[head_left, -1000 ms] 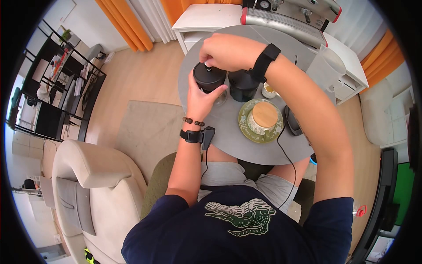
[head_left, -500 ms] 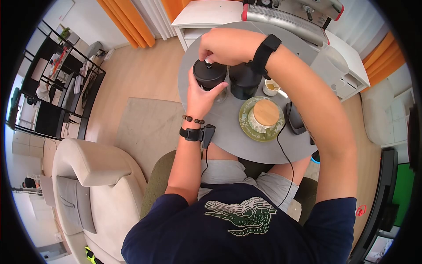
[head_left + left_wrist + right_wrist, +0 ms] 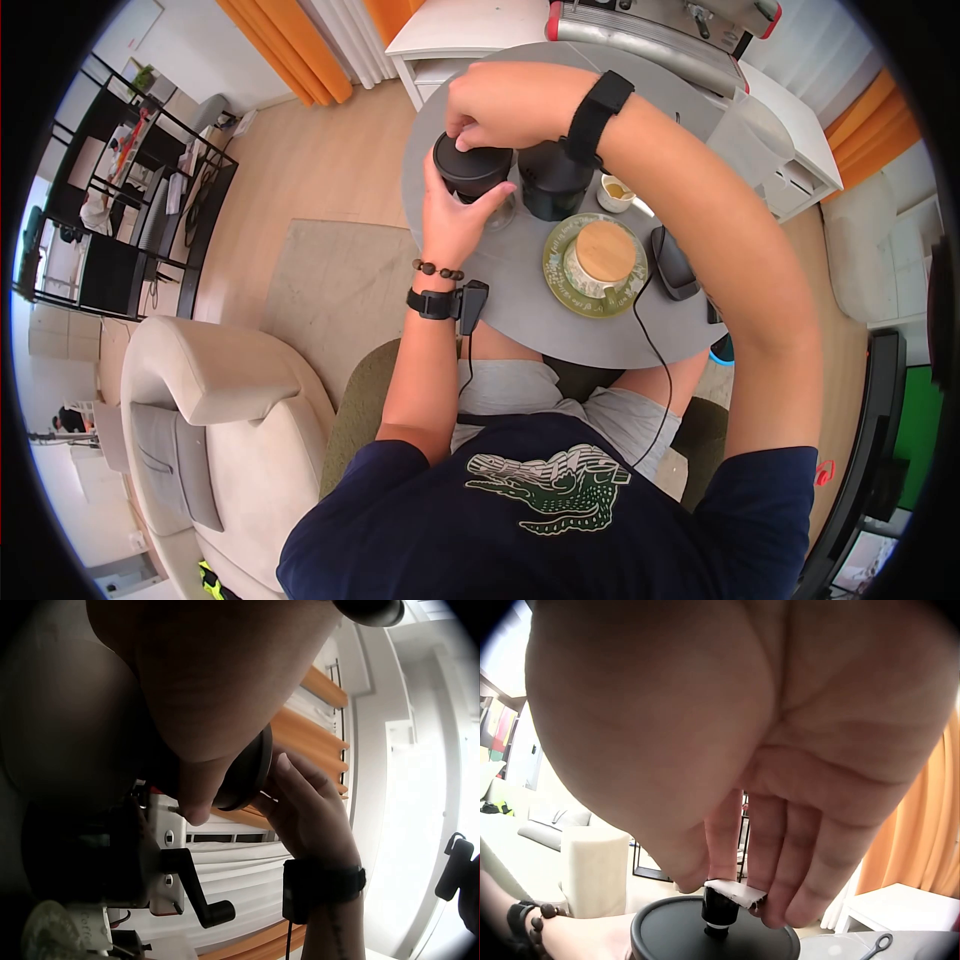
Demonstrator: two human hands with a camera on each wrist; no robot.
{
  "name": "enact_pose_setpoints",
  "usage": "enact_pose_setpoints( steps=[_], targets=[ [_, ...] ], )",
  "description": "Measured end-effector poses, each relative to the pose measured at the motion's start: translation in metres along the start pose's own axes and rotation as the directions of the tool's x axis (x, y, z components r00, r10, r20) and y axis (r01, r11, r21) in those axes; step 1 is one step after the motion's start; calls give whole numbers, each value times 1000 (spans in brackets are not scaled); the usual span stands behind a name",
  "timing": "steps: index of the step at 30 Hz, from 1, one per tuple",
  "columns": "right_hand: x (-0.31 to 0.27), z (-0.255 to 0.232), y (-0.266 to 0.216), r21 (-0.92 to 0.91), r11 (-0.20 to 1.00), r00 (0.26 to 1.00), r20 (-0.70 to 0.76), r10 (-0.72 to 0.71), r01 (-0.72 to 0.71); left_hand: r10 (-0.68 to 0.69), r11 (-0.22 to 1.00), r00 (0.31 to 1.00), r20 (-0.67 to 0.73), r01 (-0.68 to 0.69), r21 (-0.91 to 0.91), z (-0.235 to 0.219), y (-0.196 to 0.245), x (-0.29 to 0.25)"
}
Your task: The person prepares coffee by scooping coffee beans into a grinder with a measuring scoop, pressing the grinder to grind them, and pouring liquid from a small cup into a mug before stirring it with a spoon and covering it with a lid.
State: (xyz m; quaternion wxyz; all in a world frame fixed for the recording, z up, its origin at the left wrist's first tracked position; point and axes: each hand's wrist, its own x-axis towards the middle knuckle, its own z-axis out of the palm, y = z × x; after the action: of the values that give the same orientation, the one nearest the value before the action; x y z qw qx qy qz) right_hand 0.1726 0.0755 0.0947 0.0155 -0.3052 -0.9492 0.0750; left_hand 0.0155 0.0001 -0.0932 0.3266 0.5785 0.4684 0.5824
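My left hand [image 3: 452, 225] grips the side of a round vessel with a wide black lid [image 3: 473, 170]; clear glass shows under it. Its thumb lies along the near side, just below the lid. Bent over the lid's centre is my right hand [image 3: 500, 105]. In the right wrist view its thumb and fingertips pinch a black knob [image 3: 718, 909] that stands up from the lid, with a flat white piece [image 3: 735, 889] on its top, at the fingertips. Close to the vessel's right stands a black grinder [image 3: 553, 182], whose crank handle [image 3: 196, 892] shows in the left wrist view.
A cup with a wooden lid [image 3: 605, 250] sits on a green patterned plate [image 3: 570, 297]. Behind it are a small white cup [image 3: 615, 196] and a black device [image 3: 675, 265] near a cable. A clear pitcher [image 3: 745, 140] stands right, an espresso machine [image 3: 650, 40] beyond the table.
My right hand has turned slightly over the lid, and its fingers now cover the knob in the head view. My left hand keeps its hold on the vessel.
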Motion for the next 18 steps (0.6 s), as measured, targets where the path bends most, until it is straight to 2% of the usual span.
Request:
enact_pose_setpoints(
  steps=[2,3,5,8,12,14,18],
  targets=[
    [2,8,5,-27,998,994,-96,-60,58,10,999,1000,3,-10,-31,0,-6,1],
    [2,6,0,-24,998,994,-97,-57,55,8,1000,1000,7,-8,-29,0,-5,1],
    [3,2,-10,-93,991,993,57,101,-96,17,999,1000,-3,-17,-28,1,-3,0],
    [6,13,-6,-72,996,998,1,56,-55,26,996,1000,-2,-26,-88,2,-5,1],
    [7,15,-11,-39,994,994,-20,105,-106,17,994,1000,10,-16,-105,3,-4,0],
    [10,21,-9,-50,995,994,-73,78,-82,32,995,999,14,-30,-97,2,-8,2],
    [9,16,-16,-17,993,992,-49,112,-113,17,997,1000,15,-16,-77,2,-11,1]
  ],
)
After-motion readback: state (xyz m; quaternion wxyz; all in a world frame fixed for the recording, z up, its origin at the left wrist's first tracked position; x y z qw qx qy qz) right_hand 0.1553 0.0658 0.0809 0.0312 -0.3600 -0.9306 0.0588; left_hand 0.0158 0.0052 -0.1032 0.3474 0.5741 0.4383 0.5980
